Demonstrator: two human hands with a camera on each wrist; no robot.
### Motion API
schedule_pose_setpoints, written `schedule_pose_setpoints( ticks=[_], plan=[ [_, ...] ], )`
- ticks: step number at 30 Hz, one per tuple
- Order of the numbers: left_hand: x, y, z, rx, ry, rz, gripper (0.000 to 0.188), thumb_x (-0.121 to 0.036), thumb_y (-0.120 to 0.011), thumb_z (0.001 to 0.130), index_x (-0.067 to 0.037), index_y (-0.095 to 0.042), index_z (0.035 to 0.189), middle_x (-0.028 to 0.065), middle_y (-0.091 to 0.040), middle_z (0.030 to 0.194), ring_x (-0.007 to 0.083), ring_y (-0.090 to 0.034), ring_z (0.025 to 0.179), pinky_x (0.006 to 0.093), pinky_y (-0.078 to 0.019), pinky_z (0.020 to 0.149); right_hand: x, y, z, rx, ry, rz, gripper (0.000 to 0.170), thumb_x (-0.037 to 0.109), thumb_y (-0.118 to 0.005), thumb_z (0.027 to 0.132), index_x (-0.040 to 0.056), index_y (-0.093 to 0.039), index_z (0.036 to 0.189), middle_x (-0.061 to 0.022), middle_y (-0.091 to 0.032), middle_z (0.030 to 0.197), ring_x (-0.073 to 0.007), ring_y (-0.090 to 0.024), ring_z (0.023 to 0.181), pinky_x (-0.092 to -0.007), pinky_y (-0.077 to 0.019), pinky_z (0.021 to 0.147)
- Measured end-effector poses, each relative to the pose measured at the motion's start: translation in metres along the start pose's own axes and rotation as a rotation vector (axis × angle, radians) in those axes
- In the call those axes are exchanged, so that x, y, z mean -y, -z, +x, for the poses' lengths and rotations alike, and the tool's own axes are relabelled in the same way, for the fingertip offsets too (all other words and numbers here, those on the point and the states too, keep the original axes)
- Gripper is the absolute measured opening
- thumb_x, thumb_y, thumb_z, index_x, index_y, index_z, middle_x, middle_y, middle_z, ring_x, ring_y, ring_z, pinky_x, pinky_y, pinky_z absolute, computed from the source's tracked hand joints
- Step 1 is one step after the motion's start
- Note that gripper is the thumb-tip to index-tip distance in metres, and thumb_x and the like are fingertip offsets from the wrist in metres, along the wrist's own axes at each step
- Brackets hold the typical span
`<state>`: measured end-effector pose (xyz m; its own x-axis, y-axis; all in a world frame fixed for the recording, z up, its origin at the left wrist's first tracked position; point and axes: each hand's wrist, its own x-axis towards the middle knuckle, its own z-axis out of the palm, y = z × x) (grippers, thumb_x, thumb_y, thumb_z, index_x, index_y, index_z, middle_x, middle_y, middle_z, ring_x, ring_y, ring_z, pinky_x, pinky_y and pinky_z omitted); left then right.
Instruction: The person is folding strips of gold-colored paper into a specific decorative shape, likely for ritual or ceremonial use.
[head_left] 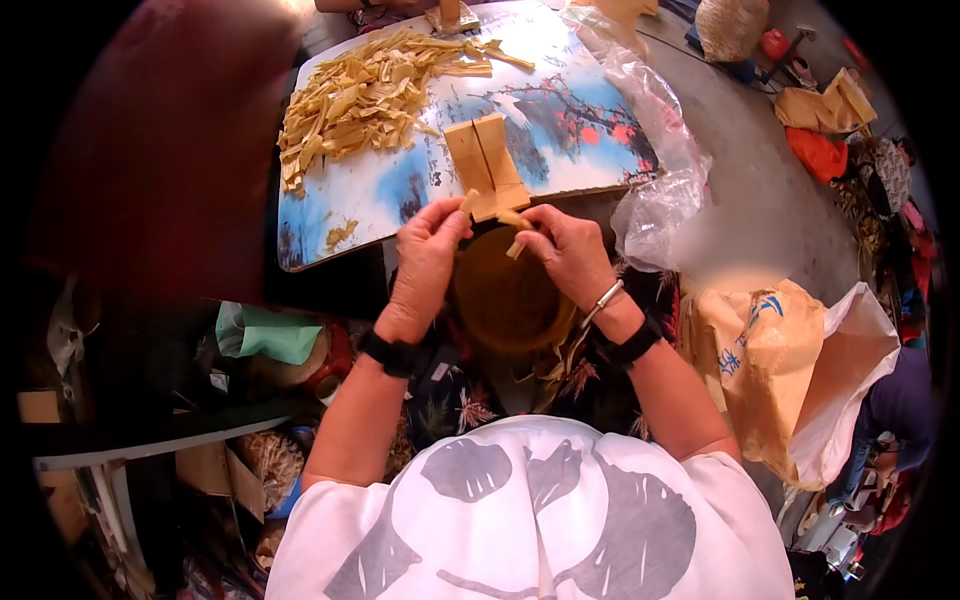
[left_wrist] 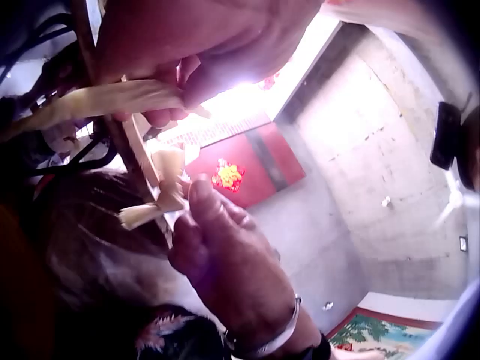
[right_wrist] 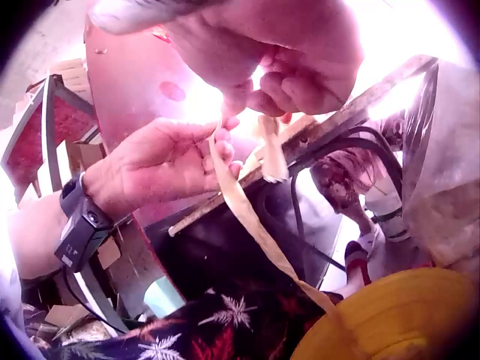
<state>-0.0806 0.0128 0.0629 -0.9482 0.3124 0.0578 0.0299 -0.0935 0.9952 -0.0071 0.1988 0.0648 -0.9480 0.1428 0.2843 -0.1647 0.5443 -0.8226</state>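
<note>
My left hand (head_left: 428, 255) pinches a long, flat, pale-yellow strip (right_wrist: 255, 225) near one end. In the right wrist view the strip hangs down towards a yellow basin (right_wrist: 397, 319). My right hand (head_left: 572, 258) pinches a short folded piece (left_wrist: 169, 180) of similar strip between thumb and fingers. Both hands are close together over the basin, just in front of the table's near edge. Right beyond the fingertips stands a small wooden stand (head_left: 488, 165) with a dark slot down its upright face.
A heap of yellow strips (head_left: 350, 105) covers the far left of the painted tabletop (head_left: 380, 205). Clear plastic sheeting (head_left: 650, 215) hangs off its right edge. A tan woven sack (head_left: 760, 350) stands at my right. Another person's arm (head_left: 365, 4) shows across the table.
</note>
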Motion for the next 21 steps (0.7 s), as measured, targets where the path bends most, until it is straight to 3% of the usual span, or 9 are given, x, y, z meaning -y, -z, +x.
schedule_pose_setpoints(
  ticks=[3,5,8,11,12,16,19,20,21],
  plan=[
    [0.012,-0.021,-0.031,0.083,-0.049,0.104,0.019,-0.011,-0.062,0.095,-0.002,-0.067,0.111,-0.0014,-0.066,0.091,0.006,-0.058,0.081,0.0196,-0.046,0.074,0.019,-0.01,-0.017,0.055,-0.121,-0.001,0.023,0.022,-0.064,0.091,0.0047,-0.067,0.106,-0.014,-0.065,0.079,-0.0336,-0.063,0.071,-0.0382,-0.0495,0.063],
    [0.007,-0.036,-0.049,0.138,-0.062,0.03,0.018,-0.014,-0.064,0.095,-0.002,-0.067,0.108,-0.0015,-0.066,0.09,0.0062,-0.058,0.081,0.0197,-0.047,0.074,0.004,-0.025,-0.027,-0.098,0.122,0.036,0.02,0.022,-0.062,0.092,0.0071,-0.069,0.104,-0.0132,-0.064,0.082,-0.0311,-0.062,0.07,-0.0377,-0.0496,0.063],
    [0.024,-0.026,-0.065,-0.115,0.082,0.331,0.017,-0.016,-0.065,0.094,-0.003,-0.066,0.104,0.0018,-0.067,0.09,0.0094,-0.061,0.082,0.0214,-0.0494,0.075,0.011,-0.024,-0.039,-0.181,0.074,0.069,0.012,0.016,-0.061,0.092,0.0079,-0.069,0.096,-0.0149,-0.064,0.082,-0.0331,-0.063,0.071,-0.0388,-0.0505,0.063],
    [0.019,-0.009,-0.081,0.05,0.843,-0.329,0.015,-0.015,-0.065,0.094,-0.002,-0.064,0.102,0.0057,-0.068,0.091,0.014,-0.065,0.083,0.0242,-0.0522,0.075,0.028,-0.022,-0.062,-0.063,0.089,0.052,0.01,0.015,-0.061,0.092,0.0073,-0.067,0.095,-0.0172,-0.064,0.08,-0.0361,-0.064,0.071,-0.0402,-0.0513,0.062],
    [0.018,-0.009,-0.086,0.079,0.901,-0.534,0.017,-0.014,-0.064,0.094,0.0,-0.064,0.104,0.0081,-0.068,0.092,0.0187,-0.067,0.082,0.0286,-0.0545,0.077,0.034,-0.024,-0.073,-0.028,0.158,0.011,0.009,0.015,-0.06,0.092,0.0069,-0.064,0.096,-0.0185,-0.064,0.078,-0.0377,-0.064,0.071,-0.0412,-0.0518,0.061],
    [0.035,-0.009,-0.093,0.2,0.619,-0.481,0.021,-0.011,-0.067,0.091,-0.002,-0.065,0.109,0.0064,-0.068,0.094,0.0143,-0.066,0.079,0.0256,-0.0548,0.072,0.046,-0.029,-0.109,0.006,0.225,0.091,0.012,0.016,-0.059,0.094,0.005,-0.063,0.097,-0.0186,-0.064,0.081,-0.0387,-0.064,0.074,-0.0404,-0.0524,0.064],
    [0.031,-0.011,-0.097,0.211,0.459,0.0,0.013,-0.002,-0.062,0.089,-0.003,-0.067,0.102,0.0044,-0.067,0.093,0.0177,-0.066,0.075,0.0279,-0.0533,0.064,0.041,-0.023,-0.113,0.001,0.054,0.225,0.014,0.017,-0.059,0.095,0.0033,-0.063,0.096,-0.0206,-0.064,0.088,-0.0393,-0.063,0.077,-0.0397,-0.0523,0.066],
    [0.028,-0.012,-0.098,0.214,0.402,0.158,0.013,0.001,-0.061,0.089,-0.003,-0.068,0.1,0.0037,-0.067,0.092,0.0188,-0.067,0.073,0.0286,-0.0529,0.062,0.028,-0.027,-0.111,-0.059,0.128,0.118,0.023,0.021,-0.054,0.101,0.0008,-0.064,0.104,-0.0076,-0.067,0.087,-0.0137,-0.066,0.07,-0.0266,-0.0541,0.061],
    [0.025,-0.014,-0.099,0.236,0.099,0.417,0.014,0.002,-0.06,0.088,-0.003,-0.068,0.099,0.0058,-0.066,0.09,0.0227,-0.066,0.073,0.0308,-0.0528,0.062,0.027,-0.028,-0.108,-0.066,0.0,0.236,0.024,0.022,-0.053,0.102,0.0007,-0.064,0.102,-0.0068,-0.066,0.088,-0.013,-0.066,0.07,-0.0259,-0.054,0.059]
  ],
)
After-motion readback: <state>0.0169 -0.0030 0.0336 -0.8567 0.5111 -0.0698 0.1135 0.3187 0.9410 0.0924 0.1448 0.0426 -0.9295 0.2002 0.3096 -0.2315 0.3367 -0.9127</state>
